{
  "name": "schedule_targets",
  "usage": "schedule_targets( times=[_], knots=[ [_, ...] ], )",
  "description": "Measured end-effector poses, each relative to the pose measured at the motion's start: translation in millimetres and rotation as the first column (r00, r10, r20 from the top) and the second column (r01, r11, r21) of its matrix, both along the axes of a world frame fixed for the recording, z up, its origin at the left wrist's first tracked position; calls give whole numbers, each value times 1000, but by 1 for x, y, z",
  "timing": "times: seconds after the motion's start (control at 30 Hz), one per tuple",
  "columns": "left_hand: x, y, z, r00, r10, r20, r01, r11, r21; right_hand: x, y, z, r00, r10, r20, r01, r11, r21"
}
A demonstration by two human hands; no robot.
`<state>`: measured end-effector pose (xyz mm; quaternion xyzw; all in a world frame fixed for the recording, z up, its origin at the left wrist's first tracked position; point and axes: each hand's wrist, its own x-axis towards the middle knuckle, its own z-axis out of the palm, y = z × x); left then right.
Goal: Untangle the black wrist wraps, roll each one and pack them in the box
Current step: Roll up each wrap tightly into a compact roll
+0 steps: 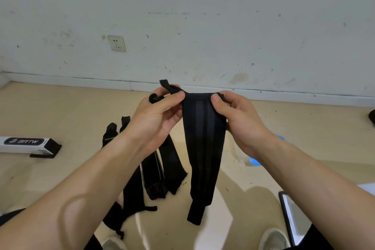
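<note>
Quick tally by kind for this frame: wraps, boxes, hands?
Held wrist wrap: 1
Floor wraps: at least 3, overlapping
Box: 1
Hands: 2, left hand, right hand
Total: at least 7

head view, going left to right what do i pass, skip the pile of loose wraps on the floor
white BRTW box → wall socket → left hand → held black wrist wrap, pinched at its top edge by both hands → right hand
</note>
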<state>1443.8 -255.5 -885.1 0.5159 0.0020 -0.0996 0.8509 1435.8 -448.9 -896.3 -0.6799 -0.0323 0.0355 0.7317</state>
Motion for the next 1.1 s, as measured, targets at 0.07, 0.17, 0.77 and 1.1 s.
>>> schedule_targets(
  times=[0.07, 0.17, 0.77, 1.1],
  knots=[
    [2, 3, 1, 999, 40, 25, -42, 994, 105, 1, -2, 1, 1000, -15, 10, 15, 1000, -11],
    [5, 9, 2, 984, 100, 147, -149, 916, 374, 1, -6, 3, 999, -30, 38, 33, 996, -88],
    [-12, -11, -11, 776, -30, 630, -570, 392, 722, 2, 4, -7, 966, -228, 125, 259, 888, -379],
    [-15, -15, -18, 782, -53, 621, -478, 589, 652, -2, 0, -9, 995, -99, 10, 99, 984, -146]
  ],
)
